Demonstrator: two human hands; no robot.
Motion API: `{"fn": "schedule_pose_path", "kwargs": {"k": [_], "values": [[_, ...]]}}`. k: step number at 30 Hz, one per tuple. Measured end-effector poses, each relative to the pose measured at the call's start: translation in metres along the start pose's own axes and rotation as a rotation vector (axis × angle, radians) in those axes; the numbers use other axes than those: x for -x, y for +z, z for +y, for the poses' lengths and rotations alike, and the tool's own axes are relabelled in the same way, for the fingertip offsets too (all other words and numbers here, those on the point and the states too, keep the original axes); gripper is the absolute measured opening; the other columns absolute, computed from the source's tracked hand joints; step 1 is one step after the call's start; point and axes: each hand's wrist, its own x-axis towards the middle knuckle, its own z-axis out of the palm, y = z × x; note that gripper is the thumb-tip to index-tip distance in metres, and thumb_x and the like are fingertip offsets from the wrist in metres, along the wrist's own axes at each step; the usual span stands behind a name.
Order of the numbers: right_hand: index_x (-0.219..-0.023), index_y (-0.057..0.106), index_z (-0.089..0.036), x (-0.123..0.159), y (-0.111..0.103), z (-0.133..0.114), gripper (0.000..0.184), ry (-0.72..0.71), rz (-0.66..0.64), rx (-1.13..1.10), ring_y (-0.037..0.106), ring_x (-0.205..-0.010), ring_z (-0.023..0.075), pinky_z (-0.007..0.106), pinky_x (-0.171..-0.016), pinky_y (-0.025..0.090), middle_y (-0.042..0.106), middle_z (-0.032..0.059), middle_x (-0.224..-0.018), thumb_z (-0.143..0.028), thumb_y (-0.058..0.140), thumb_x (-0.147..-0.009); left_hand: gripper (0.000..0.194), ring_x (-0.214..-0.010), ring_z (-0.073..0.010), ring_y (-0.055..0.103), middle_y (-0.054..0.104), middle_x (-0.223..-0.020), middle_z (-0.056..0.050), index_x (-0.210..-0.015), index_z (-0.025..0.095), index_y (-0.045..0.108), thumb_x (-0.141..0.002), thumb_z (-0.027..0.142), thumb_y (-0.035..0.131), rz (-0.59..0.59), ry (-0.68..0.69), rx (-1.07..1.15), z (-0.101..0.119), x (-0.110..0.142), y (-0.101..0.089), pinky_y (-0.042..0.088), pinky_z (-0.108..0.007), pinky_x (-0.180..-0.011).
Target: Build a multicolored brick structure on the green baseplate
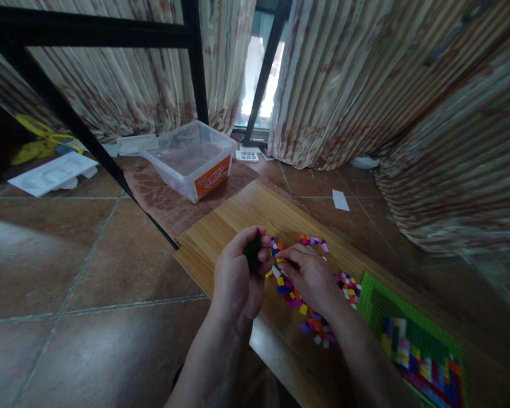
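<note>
My left hand [240,277] is curled, palm up, around a dark green thing [252,253] whose shape the fingers and shadow mostly hide. Just right of it, my right hand [312,275] has thumb and forefinger pinched together, with a small yellow toy brick [279,260] at the tips. Loose toy bricks [295,297] in many colours lie on the wooden table [233,215] below and around both hands. A short row of bricks [313,241] lies just beyond my right hand.
To the right, a green baseplate [369,292] bears rows of coloured bricks [425,362]. Another brick pile [348,286] lies beside it. Behind the table stands a clear plastic tub [182,170] with an orange label. A black metal frame [110,34] rises at left, before curtains [335,85].
</note>
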Motion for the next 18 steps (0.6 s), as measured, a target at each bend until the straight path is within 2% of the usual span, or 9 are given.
{"fn": "schedule_pose_path", "kwargs": {"k": [6,11,18], "values": [[-0.089,0.069,-0.024,-0.0012,-0.0059,0.0008,0.01,0.036,-0.018,0.01,0.061,-0.089,0.0201,0.033,-0.076,0.045,0.068,0.0022,-0.089,-0.023,0.06,-0.084,0.007,-0.046,-0.0039,0.038,0.053,-0.065,0.0,-0.074,0.012,0.059,-0.073,0.018,0.061,-0.023,0.005,-0.01,-0.0019,-0.0009,-0.0013,0.024,-0.016,-0.039],[-0.087,0.067,-0.023,-0.0011,-0.0017,0.0027,0.008,0.106,-0.018,-0.122,0.062,-0.083,0.0189,0.032,-0.075,0.047,0.068,0.0017,-0.085,-0.023,0.06,-0.082,0.006,-0.046,-0.0038,0.038,0.053,-0.065,0.0,-0.074,0.012,0.059,-0.072,0.018,0.062,-0.022,0.008,-0.017,-0.003,-0.0012,-0.0011,0.023,-0.016,-0.039],[-0.08,0.066,-0.021,-0.0008,-0.0005,0.0027,0.004,0.164,-0.044,-0.279,0.061,-0.07,0.0157,0.029,-0.064,0.046,0.065,-0.0001,-0.077,-0.023,0.063,-0.077,0.005,-0.046,-0.0038,0.038,0.053,-0.065,0.0,-0.074,0.012,0.059,-0.074,0.017,0.06,-0.014,0.003,-0.025,-0.0034,-0.0001,0.0003,0.023,-0.016,-0.04]]}}
